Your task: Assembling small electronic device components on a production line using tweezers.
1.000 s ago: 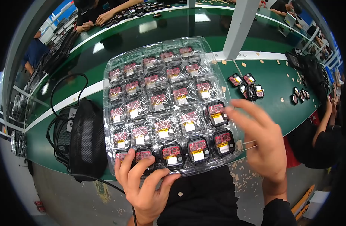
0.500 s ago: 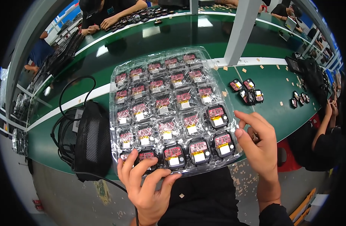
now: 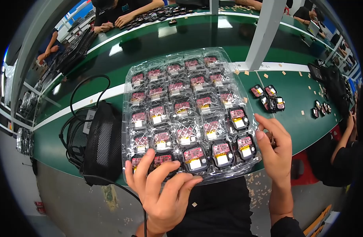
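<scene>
In front of me is a clear plastic blister tray, its front edge overhanging the table. Its pockets hold rows of small black square watch-like cases, each showing a red circuit board, yellow tape and a white block. Cases along the front and at the lower right look uncovered; many others sit under clear plastic with a criss-cross pattern. My left hand spreads its fingers over the tray's front left corner, fingertips on or just above the front row. By the right edge, my right hand has thumb and forefinger apart, close to or touching the rim.
A black mesh bag with a cable stands left of the tray. Several loose cases lie on the green table to the right. A grey post rises behind. Co-workers sit across the table and at the far right.
The whole view has shifted slightly, so everything sits a little further right. The fingers of my left hand have spread slightly over the front row. My right hand keeps its place beside the tray.
</scene>
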### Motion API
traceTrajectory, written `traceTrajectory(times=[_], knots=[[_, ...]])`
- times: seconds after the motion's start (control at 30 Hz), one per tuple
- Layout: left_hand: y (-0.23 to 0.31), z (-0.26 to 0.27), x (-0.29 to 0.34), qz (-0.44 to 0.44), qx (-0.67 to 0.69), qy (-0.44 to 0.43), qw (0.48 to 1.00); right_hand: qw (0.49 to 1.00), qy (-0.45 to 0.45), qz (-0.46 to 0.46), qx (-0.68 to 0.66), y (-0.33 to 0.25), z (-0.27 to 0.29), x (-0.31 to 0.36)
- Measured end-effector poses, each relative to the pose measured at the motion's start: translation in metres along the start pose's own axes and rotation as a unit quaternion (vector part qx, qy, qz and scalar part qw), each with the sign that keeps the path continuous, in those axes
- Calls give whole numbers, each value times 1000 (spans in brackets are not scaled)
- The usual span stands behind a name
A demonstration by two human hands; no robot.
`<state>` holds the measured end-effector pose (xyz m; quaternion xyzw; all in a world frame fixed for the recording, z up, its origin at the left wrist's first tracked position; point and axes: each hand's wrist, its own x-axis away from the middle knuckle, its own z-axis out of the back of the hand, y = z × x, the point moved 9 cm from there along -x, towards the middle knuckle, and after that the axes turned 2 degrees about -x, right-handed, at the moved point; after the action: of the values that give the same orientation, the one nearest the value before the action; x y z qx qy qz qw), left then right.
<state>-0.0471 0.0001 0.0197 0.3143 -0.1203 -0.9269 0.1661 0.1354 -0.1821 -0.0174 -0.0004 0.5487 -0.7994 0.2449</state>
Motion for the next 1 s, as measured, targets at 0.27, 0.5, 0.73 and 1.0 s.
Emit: traceTrajectory(times=[0.27, 0.5, 0.73, 1.0], knots=[[-18, -13, 10, 21, 36, -42, 998, 998, -28, 23, 56, -13, -3, -1], [-15, -9, 8, 28, 28, -55, 998, 975, 44, 111, 185, 11, 31, -19], [-13, -8, 15, 28, 23, -26, 999, 934, 59, 9, 353, 60, 26, -18], [1, 16, 20, -72, 60, 40, 995, 941, 59, 33, 332, 53, 29, -1]])
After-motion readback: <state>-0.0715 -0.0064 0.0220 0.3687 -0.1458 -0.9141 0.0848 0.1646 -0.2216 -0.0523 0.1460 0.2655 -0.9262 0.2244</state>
